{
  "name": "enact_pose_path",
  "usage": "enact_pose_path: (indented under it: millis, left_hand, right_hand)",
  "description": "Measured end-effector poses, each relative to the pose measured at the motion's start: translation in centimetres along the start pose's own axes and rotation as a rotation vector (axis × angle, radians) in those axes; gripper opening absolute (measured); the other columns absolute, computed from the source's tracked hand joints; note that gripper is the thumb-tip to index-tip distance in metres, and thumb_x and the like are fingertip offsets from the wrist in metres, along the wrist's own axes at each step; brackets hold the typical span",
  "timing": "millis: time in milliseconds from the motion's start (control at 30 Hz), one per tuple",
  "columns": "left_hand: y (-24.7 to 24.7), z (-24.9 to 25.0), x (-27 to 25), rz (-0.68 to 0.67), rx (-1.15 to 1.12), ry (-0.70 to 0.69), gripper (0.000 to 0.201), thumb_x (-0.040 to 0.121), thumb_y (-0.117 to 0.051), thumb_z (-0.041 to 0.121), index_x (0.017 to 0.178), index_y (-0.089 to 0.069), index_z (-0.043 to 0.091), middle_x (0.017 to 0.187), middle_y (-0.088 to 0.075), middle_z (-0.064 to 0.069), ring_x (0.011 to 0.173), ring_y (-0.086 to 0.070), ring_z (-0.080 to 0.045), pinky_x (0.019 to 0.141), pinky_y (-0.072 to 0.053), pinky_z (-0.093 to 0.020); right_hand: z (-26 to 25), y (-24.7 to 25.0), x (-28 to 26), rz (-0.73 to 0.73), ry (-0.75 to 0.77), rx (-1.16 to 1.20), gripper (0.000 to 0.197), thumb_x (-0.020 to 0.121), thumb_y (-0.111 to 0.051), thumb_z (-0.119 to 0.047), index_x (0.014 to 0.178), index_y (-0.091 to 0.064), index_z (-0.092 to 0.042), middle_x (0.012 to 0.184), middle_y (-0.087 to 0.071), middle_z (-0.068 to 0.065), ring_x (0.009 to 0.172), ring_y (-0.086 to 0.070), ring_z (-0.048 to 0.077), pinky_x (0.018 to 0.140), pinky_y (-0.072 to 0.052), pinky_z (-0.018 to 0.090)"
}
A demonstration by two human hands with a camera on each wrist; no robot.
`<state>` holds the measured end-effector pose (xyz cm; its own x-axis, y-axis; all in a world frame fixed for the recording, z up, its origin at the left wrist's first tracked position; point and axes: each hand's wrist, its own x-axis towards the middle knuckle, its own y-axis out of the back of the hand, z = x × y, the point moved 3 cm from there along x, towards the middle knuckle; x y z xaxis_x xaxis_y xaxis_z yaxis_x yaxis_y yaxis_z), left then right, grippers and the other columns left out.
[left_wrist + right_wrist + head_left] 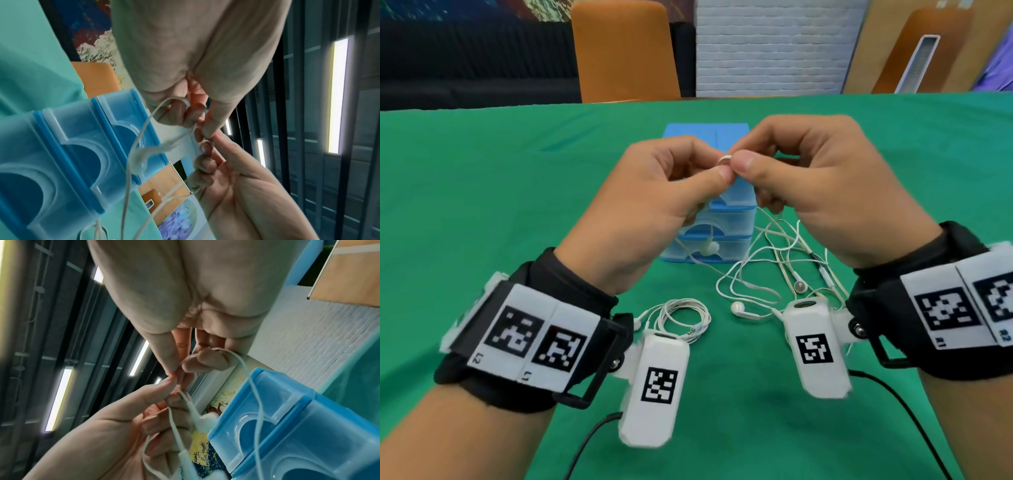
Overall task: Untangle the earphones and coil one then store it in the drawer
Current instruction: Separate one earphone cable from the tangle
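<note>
We have both hands raised over the middle of the counter (482, 178), fingertips meeting. Our left hand (654, 192) pinches the thin white cord (255, 395) between thumb and forefinger, its other fingers curled in; our right hand (801, 181) pinches the same cord right beside it, thumb tips almost touching. A small loop of cord shows just above the two pinches. From the left hand's pinch one earbud (205, 420) dangles in front of the blue drawer box (709, 240), and the rest of the cord trails down to a loose tangle (774, 270) lying on the counter nearer our right wrist. A second set of earphones (681, 318) lies already coiled towards the near edge, by our left wrist.

The cord looks very light, limp and smooth, so we judge it will slip through a loose pinch and kink if yanked. We would hold it at the cord close to each crossing, not by the buds.
</note>
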<state>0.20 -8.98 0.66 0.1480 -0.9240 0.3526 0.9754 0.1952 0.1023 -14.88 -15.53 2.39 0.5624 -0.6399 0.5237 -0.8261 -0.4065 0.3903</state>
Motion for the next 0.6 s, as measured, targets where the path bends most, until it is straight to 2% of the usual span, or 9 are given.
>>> enact_pose_path:
  millis: [67,167,233,300,333,400,433,500,600]
  left_hand:
    - [0.0,0.2,0.0,0.039,-0.018,-0.009,0.009,0.095,-0.064,0.008,0.091,-0.064,0.000,0.067,-0.040,-0.012,0.053,-0.027,-0.014,0.051,-0.017,-0.029]
    - [0.8,0.8,0.3,0.139,-0.063,-0.045,0.011,0.095,-0.063,0.006,0.084,-0.065,0.007,0.063,-0.044,-0.004,0.051,-0.032,-0.010,0.049,-0.025,-0.021]
    - [1.9,1.3,0.7,0.226,-0.116,-0.085,0.015,0.094,-0.061,0.002,0.082,-0.066,0.010,0.063,-0.049,0.001,0.052,-0.036,-0.009,0.050,-0.029,-0.020]
    - [3.3,1.6,0.9,0.285,-0.197,-0.109,0.015,0.093,-0.061,0.002,0.082,-0.066,0.011,0.069,-0.055,-0.001,0.055,-0.041,-0.009,0.052,-0.031,-0.020]
    - [4.0,1.6,1.0,0.308,-0.242,-0.111,0.014,0.093,-0.061,0.003,0.083,-0.066,0.012,0.073,-0.057,-0.001,0.057,-0.045,-0.009,0.054,-0.033,-0.020]
    - [5.4,1.5,1.1,0.362,-0.307,-0.109,0.014,0.094,-0.060,0.003,0.084,-0.065,0.012,0.077,-0.061,-0.001,0.061,-0.052,-0.009,0.058,-0.039,-0.019]
    - [6.2,1.3,1.2,0.395,-0.303,-0.111,0.015,0.093,-0.059,0.002,0.085,-0.065,0.012,0.077,-0.062,-0.001,0.063,-0.055,-0.010,0.060,-0.042,-0.019]
    - [7.6,0.8,1.3,0.465,-0.184,-0.117,0.014,0.092,-0.059,0.002,0.085,-0.066,0.012,0.074,-0.061,-0.003,0.062,-0.057,-0.010,0.060,-0.046,-0.019]
    - [9.4,-0.6,1.6,0.530,0.077,-0.059,0.016,0.090,-0.058,0.001,0.085,-0.066,0.014,0.073,-0.060,-0.005,0.060,-0.061,-0.011,0.059,-0.048,-0.021]
  right_hand:
    - [0.2,0.2,-0.1,0.033,-0.029,0.043,0.014,0.088,-0.069,-0.024,0.099,-0.069,-0.014,0.091,-0.067,0.014,0.069,-0.057,0.018,0.061,-0.047,0.027]
    - [1.5,0.3,-0.8,-0.030,-0.134,0.045,0.039,0.082,-0.070,-0.035,0.116,-0.063,-0.018,0.113,-0.065,0.009,0.083,-0.061,0.012,0.074,-0.050,0.021]
    - [2.6,-0.1,-1.8,-0.232,-0.237,-0.019,0.048,0.080,-0.071,-0.042,0.123,-0.061,-0.025,0.115,-0.068,0.002,0.094,-0.067,0.010,0.086,-0.054,0.026]
    - [3.2,-1.0,-3.0,-0.479,-0.300,-0.083,0.037,0.086,-0.072,-0.039,0.118,-0.065,-0.021,0.105,-0.074,0.001,0.099,-0.071,0.016,0.096,-0.054,0.035]
    - [3.2,-1.3,-3.5,-0.557,-0.301,-0.090,0.024,0.092,-0.070,-0.031,0.108,-0.068,-0.015,0.095,-0.076,0.003,0.092,-0.072,0.020,0.093,-0.055,0.034]
    - [2.9,-1.1,-3.7,-0.572,-0.281,-0.048,0.018,0.098,-0.061,-0.019,0.088,-0.068,-0.006,0.074,-0.071,0.008,0.069,-0.065,0.020,0.071,-0.051,0.022]
    - [2.8,-0.7,-3.4,-0.533,-0.269,-0.040,0.022,0.100,-0.058,-0.018,0.082,-0.066,-0.007,0.067,-0.066,0.011,0.061,-0.058,0.018,0.062,-0.046,0.018]
    - [2.6,0.6,-2.4,-0.416,-0.241,-0.026,0.026,0.099,-0.058,-0.026,0.078,-0.065,-0.012,0.063,-0.056,0.015,0.056,-0.050,0.019,0.057,-0.040,0.016]
    - [2.1,2.7,-0.9,-0.209,-0.206,-0.014,0.028,0.099,-0.056,-0.025,0.077,-0.063,-0.009,0.054,-0.043,0.004,0.047,-0.041,0.016,0.052,-0.041,0.021]
